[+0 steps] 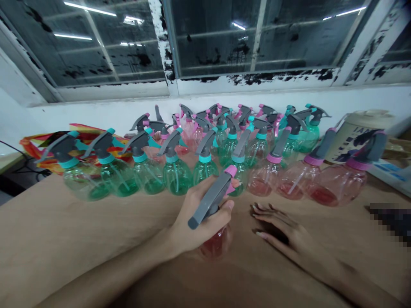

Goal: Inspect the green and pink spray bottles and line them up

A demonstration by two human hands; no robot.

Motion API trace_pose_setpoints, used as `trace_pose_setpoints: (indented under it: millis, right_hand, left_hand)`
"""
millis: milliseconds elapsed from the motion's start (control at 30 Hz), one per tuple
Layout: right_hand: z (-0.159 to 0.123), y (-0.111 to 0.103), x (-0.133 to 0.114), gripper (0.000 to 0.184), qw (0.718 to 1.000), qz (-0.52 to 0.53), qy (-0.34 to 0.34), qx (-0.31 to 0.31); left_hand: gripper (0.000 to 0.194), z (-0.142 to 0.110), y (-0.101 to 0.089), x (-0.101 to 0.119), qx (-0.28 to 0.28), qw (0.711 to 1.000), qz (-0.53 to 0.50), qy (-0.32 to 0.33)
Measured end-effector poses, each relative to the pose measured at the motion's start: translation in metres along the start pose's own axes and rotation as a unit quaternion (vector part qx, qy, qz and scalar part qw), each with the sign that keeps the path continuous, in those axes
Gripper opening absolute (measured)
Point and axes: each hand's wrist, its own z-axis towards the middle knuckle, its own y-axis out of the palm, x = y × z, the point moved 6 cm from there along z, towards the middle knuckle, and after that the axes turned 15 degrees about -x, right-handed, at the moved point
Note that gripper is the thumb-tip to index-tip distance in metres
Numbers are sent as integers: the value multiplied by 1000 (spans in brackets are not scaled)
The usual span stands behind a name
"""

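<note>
My left hand (195, 220) is wrapped round the neck of a pink spray bottle (215, 244) with a grey trigger head (212, 197) and pink nozzle tip. The bottle stands upright on the brown table (80, 239), near its front. My right hand (282, 233) lies palm down on the table just right of the bottle, fingers stretched out and slightly apart, holding nothing. Behind both hands stand rows of green spray bottles (176, 173) and pink spray bottles (293, 177).
A white tub with dark lettering (355, 130) stands at the back right beside a light blue box (390, 173). A red and yellow striped bag (48, 145) lies at the back left. A white wall and dark windows (208, 38) close off the far side.
</note>
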Motion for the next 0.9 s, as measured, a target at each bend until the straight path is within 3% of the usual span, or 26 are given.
trace_pose_setpoints:
  millis: [633,900]
  right_hand:
    - [1,-4,-3,39,1000,5,1,-2]
    - [1,-5,-3,39,1000,10,8,-7]
  left_hand:
    - [23,1,-2,3,9,1000,1,-3]
    - [11,3,-10,13,21,999,37,6]
